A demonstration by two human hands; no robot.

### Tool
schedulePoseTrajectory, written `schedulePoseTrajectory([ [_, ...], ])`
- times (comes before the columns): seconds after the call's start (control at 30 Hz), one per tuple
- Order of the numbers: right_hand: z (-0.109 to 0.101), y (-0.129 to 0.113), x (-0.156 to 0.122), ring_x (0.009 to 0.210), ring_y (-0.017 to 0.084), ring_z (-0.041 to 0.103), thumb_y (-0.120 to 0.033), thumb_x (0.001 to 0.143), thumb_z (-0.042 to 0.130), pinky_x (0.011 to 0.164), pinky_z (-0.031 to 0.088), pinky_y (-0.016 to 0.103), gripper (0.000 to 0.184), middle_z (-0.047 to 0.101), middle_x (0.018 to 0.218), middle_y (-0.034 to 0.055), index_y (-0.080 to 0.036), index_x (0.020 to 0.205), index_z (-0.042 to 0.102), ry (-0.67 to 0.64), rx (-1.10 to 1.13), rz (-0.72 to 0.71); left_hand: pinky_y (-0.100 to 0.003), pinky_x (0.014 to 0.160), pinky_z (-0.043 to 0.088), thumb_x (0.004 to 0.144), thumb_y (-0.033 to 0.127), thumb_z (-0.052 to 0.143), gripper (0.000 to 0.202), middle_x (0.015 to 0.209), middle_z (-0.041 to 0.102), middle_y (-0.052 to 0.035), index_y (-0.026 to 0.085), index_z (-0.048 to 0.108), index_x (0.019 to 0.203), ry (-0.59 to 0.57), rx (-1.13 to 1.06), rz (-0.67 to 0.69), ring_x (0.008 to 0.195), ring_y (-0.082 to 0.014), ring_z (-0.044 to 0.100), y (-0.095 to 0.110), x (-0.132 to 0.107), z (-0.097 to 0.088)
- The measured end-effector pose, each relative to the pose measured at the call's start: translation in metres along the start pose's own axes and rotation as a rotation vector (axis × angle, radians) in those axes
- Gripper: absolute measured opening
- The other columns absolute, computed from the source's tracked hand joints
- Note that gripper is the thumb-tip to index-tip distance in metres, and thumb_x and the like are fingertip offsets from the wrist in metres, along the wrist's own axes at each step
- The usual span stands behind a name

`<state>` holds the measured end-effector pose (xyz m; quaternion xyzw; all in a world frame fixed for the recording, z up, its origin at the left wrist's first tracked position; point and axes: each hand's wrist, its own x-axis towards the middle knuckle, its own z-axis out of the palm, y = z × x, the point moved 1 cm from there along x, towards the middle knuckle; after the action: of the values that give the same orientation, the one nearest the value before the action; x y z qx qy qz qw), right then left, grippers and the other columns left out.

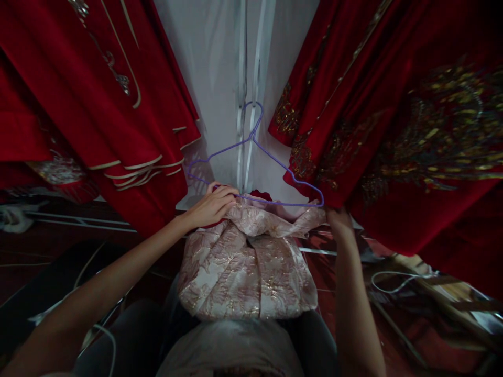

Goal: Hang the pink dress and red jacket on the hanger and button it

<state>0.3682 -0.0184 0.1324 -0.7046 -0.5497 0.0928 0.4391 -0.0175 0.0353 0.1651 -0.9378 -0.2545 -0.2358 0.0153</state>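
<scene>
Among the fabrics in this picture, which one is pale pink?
It is the shiny, patterned fabric in the middle, between the left hand and right hand; the fabrics hanging on both sides are red.

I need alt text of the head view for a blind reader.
A pale pink patterned garment, a purple hanger at its top, lies between a person's left hand and right hand; decorated red garments hang on both sides.
</scene>
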Motion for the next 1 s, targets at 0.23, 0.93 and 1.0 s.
schedulePoseTrajectory([
  [0.23, -0.007, -0.037, -0.027, 0.075, 0.018, 0.06, -0.05, 0.079, 0.056, 0.067, 0.049, 0.027, 0.034, 0.067, 0.086, 0.0045, -0.02, 0.093, 0.065, -0.546, 0.387, -0.015, -0.045, 0.104, 0.024, 0.096, 0.027, 0.033, 0.027, 0.127, 0.057, -0.0064, 0.021, 0.06, 0.095, -0.01, 0.011, -0.002, 0.119, -0.0214, 0.047, 0.005, 0.006, 0.004],
  [0.93, -0.014, -0.015, -0.007, 0.067, 0.019, 0.058, -0.053, 0.079, 0.053, 0.059, 0.047, 0.029, 0.036, 0.064, 0.079, 0.0049, -0.022, 0.096, 0.06, 0.195, 0.392, 0.065, -0.047, 0.103, 0.024, 0.097, 0.027, 0.033, 0.029, 0.126, 0.059, -0.0051, 0.022, 0.061, 0.098, 0.006, 0.074, -0.029, 0.116, -0.0217, 0.049, 0.002, 0.003, 0.003],
  [1.0, -0.013, -0.016, -0.007, 0.068, 0.02, 0.06, -0.053, 0.079, 0.054, 0.059, 0.047, 0.03, 0.036, 0.065, 0.08, 0.0053, -0.022, 0.096, 0.06, 0.193, 0.409, 0.083, -0.047, 0.102, 0.024, 0.097, 0.027, 0.033, 0.028, 0.125, 0.059, -0.0047, 0.022, 0.061, 0.098, 0.01, 0.068, -0.031, 0.116, -0.0213, 0.05, 0.002, 0.003, 0.003],
])
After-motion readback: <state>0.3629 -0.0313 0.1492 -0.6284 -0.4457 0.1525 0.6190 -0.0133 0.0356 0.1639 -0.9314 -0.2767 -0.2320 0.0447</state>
